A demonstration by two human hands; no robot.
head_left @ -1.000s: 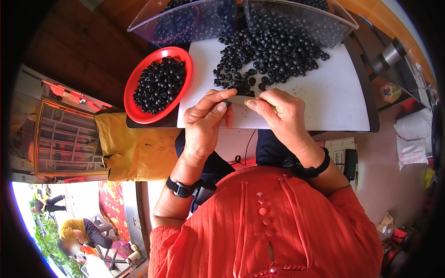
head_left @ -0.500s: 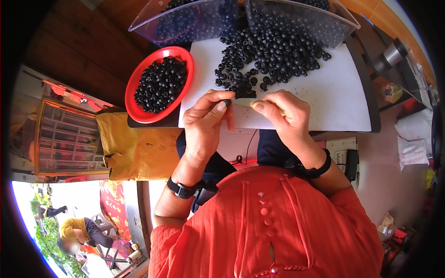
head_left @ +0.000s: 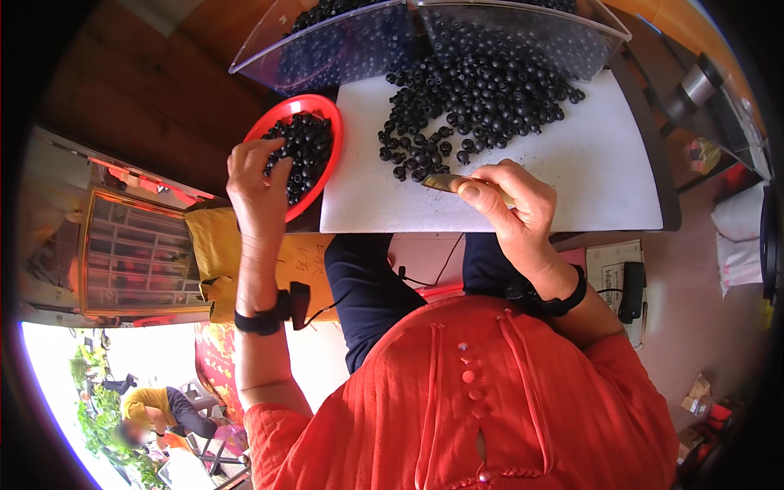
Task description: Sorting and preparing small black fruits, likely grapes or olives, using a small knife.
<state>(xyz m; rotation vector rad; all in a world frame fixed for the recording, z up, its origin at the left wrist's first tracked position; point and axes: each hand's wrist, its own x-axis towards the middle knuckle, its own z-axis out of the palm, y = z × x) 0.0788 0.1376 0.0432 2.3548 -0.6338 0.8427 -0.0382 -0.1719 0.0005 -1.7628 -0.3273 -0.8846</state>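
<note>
Over the red plate (head_left: 336, 135), my left hand (head_left: 259, 184) spreads at light-looking beads (head_left: 310, 147), best side-gripped; right of it, my right hand (head_left: 516, 200) pinches a knife (head_left: 441, 182).

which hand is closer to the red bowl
The left. The left hand is at the red bowl, fingers over the black beads inside; the right hand is farther right, over the white board, holding a small blade.
</note>
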